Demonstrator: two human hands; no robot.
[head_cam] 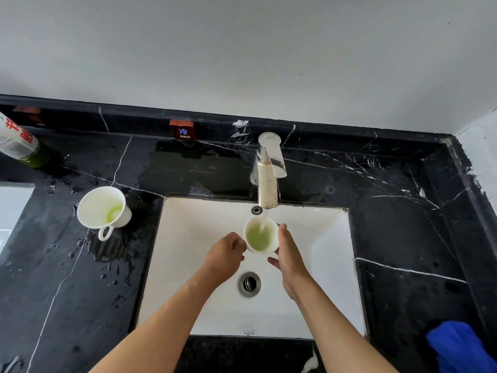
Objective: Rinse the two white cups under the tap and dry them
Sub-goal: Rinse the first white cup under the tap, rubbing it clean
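One white cup [260, 238] is held upright over the white sink [204, 238], right under the chrome tap [269, 170]. Water runs from the spout into it, and greenish liquid fills its inside. My left hand [224, 258] grips the cup's left side with curled fingers, apparently at the handle, which is hidden. My right hand [289, 255] lies flat against the cup's right side, fingers straight. The second white cup [103, 208] stands on the wet black counter to the left of the sink, its handle toward me, with a green residue at its bottom.
A blue cloth [460, 345] lies on the counter at the lower right. A white and green bottle [20, 142] stands at the far left. A small "COLD" sign [183, 130] sits on the back ledge. The drain [249, 284] is below my hands. Water puddles lie around the left cup.
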